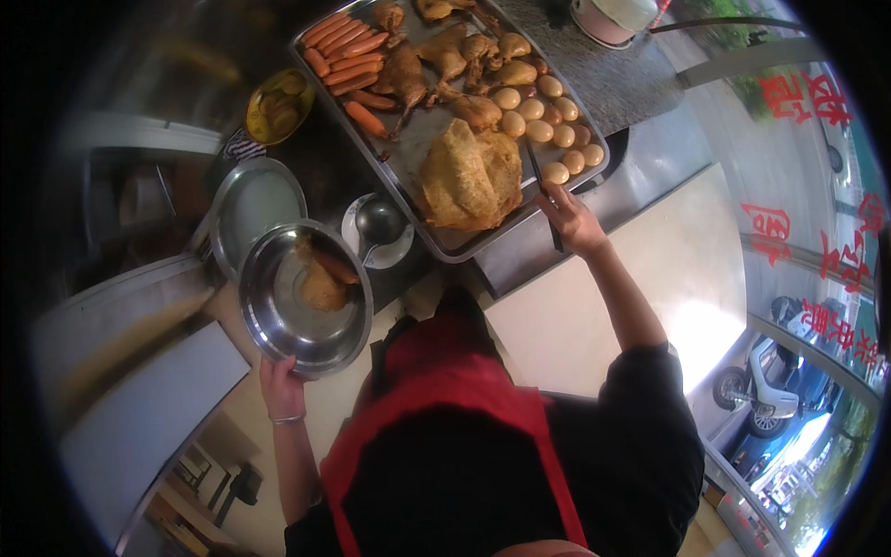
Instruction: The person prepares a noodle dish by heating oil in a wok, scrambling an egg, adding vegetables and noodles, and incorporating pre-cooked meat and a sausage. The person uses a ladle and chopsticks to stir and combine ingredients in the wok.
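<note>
My left hand point(284, 388) grips the rim of a round stainless steel bowl point(278, 334), which holds a chicken leg point(324, 285) and a sausage point(336, 267). My right hand point(572, 217) is closed around dark tongs or chopsticks point(534, 163); which of the two is hard to tell. Their tips reach over a large metal tray point(445, 252), between a pile of golden tofu-skin-like sheets point(473, 177) and brown eggs point(555, 173). Farther back on that tray lie several sausages point(365, 118) and pieces of cooked poultry point(404, 73).
Beside the bowl are another metal basin point(257, 202) and a ladle point(380, 221) resting on a white dish point(397, 254). A yellow bowl of food point(278, 104) stands left of the tray. A pale board point(626, 299) and a window with red lettering point(769, 233) are at right.
</note>
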`<act>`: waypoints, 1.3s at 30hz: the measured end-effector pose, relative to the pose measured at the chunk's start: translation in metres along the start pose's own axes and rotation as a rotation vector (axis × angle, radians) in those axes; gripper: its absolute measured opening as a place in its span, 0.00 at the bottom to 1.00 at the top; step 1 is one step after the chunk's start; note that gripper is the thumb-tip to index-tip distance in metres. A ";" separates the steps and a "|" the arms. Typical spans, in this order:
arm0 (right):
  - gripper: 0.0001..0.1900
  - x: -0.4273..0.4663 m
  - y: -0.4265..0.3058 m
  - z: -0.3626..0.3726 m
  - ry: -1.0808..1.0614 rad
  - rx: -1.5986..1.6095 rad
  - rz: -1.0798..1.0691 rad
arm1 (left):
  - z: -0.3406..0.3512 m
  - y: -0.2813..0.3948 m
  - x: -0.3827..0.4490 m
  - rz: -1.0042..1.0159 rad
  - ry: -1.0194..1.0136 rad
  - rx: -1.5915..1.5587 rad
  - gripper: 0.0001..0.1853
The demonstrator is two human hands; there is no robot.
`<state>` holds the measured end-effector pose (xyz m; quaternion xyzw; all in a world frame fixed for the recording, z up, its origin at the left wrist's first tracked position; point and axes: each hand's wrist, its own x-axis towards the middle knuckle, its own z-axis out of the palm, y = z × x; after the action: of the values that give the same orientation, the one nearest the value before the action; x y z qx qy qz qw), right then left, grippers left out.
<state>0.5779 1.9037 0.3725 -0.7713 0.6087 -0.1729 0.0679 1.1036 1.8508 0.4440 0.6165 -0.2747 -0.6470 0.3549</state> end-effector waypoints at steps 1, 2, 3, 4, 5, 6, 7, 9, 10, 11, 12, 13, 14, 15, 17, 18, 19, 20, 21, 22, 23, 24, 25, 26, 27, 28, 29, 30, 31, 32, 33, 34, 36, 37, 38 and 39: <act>0.16 0.000 0.002 0.010 0.007 0.028 0.054 | -0.011 -0.004 -0.004 0.019 0.014 -0.032 0.23; 0.16 -0.005 0.005 0.025 0.014 0.057 0.107 | -0.021 -0.008 -0.009 0.039 0.029 -0.065 0.23; 0.17 -0.004 0.008 0.034 0.019 0.087 0.150 | -0.032 -0.010 -0.014 0.063 0.051 -0.104 0.23; 0.18 -0.001 0.008 0.032 -0.016 -0.025 0.081 | -0.044 -0.013 -0.021 0.063 0.065 -0.120 0.22; 0.18 0.002 0.006 0.031 -0.039 -0.050 0.057 | -0.058 -0.016 -0.029 0.064 0.080 -0.137 0.22; 0.19 0.002 0.005 0.033 -0.009 -0.050 0.080 | -0.070 -0.021 -0.038 0.069 0.098 -0.159 0.22; 0.20 -0.001 0.005 0.038 0.024 -0.043 0.105 | -0.081 -0.023 -0.046 0.063 0.132 -0.199 0.21; 0.21 -0.002 -0.002 0.037 0.007 -0.057 0.191 | -0.109 -0.026 -0.063 0.064 0.212 -0.289 0.20; 0.20 -0.006 -0.008 0.036 0.053 0.021 0.282 | -0.123 -0.025 -0.072 0.073 0.230 -0.279 0.20; 0.20 0.020 -0.044 0.014 0.155 0.813 0.735 | -0.138 -0.030 -0.082 0.094 0.283 -0.306 0.20; 0.18 0.006 -0.044 0.019 0.306 0.618 0.556 | -0.152 -0.030 -0.085 0.115 0.315 -0.329 0.19; 0.18 0.000 -0.050 0.019 0.363 0.189 0.369 | -0.168 -0.031 -0.089 0.136 0.353 -0.346 0.19; 0.19 -0.002 -0.069 0.020 0.423 0.071 0.344 | -0.186 -0.031 -0.092 0.192 0.349 -0.345 0.18; 0.20 0.003 -0.091 0.021 0.488 -0.058 0.326 | -0.205 -0.033 -0.096 0.190 0.383 -0.356 0.18; 0.23 0.028 -0.163 0.026 0.421 -0.009 0.531 | -0.248 -0.035 -0.100 0.167 0.420 -0.367 0.18; 0.23 0.040 -0.188 0.040 0.456 0.042 0.469 | -0.274 -0.033 -0.098 0.169 0.416 -0.361 0.17; 0.23 0.050 -0.219 0.056 0.466 0.093 0.433 | -0.301 -0.029 -0.099 0.184 0.420 -0.329 0.17; 0.23 0.060 -0.255 0.080 0.439 0.170 0.385 | -0.328 -0.024 -0.101 0.199 0.424 -0.295 0.17; 0.23 0.068 -0.290 0.099 0.396 0.234 0.328 | -0.348 -0.026 -0.102 0.198 0.432 -0.276 0.17; 0.23 0.080 -0.320 0.112 0.287 0.205 0.229 | -0.360 -0.031 -0.098 0.204 0.438 -0.294 0.17; 0.23 0.088 -0.356 0.123 0.174 0.187 0.147 | -0.376 -0.025 -0.097 0.202 0.447 -0.291 0.17; 0.22 0.101 -0.392 0.128 0.112 0.193 0.071 | -0.394 -0.011 -0.095 0.212 0.451 -0.272 0.17; 0.22 0.114 -0.421 0.131 0.052 0.197 -0.004 | -0.409 0.002 -0.093 0.221 0.453 -0.251 0.17; 0.21 0.116 -0.441 0.140 0.045 0.199 -0.024 | -0.420 0.016 -0.094 0.218 0.467 -0.248 0.17; 0.21 0.126 -0.468 0.137 -0.003 0.288 0.027 | -0.442 0.017 -0.089 0.223 0.466 -0.237 0.17; 0.20 0.134 -0.485 0.137 0.007 0.227 -0.023 | -0.466 0.007 -0.077 0.229 0.460 -0.230 0.17; 0.19 0.143 -0.494 0.139 0.015 0.157 -0.071 | -0.480 0.003 -0.059 0.232 0.449 -0.230 0.17; 0.17 0.153 -0.502 0.139 -0.004 0.167 -0.043 | -0.474 0.027 -0.051 0.204 0.456 -0.329 0.17; 0.17 0.165 -0.508 0.142 -0.037 0.181 0.022 | -0.486 0.032 -0.037 0.202 0.450 -0.341 0.17; 0.17 0.178 -0.510 0.145 -0.070 0.196 0.087 | -0.498 0.033 -0.022 0.198 0.443 -0.352 0.17; 0.16 0.196 -0.512 0.151 -0.102 0.216 0.147 | -0.508 0.035 -0.005 0.197 0.442 -0.365 0.17; 0.14 0.218 -0.514 0.159 -0.058 0.237 0.178 | -0.513 0.045 0.015 0.260 0.438 -0.413 0.16; 0.11 0.275 -0.523 0.175 0.052 0.238 0.130 | -0.529 0.071 0.048 0.255 0.406 -0.410 0.15; 0.10 0.305 -0.530 0.180 0.105 0.242 0.096 | -0.533 0.093 0.061 0.256 0.398 -0.411 0.14; 0.09 0.334 -0.532 0.189 0.127 0.261 0.089 | -0.533 0.115 0.076 0.242 0.471 -0.372 0.11; 0.07 0.372 -0.538 0.197 0.149 0.289 0.060 | -0.545 0.131 0.089 0.256 0.471 -0.289 0.10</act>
<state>1.2134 1.6589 0.4267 -0.7200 0.6037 -0.3133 0.1379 1.6618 1.7458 0.4459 0.6529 -0.1654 -0.4686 0.5716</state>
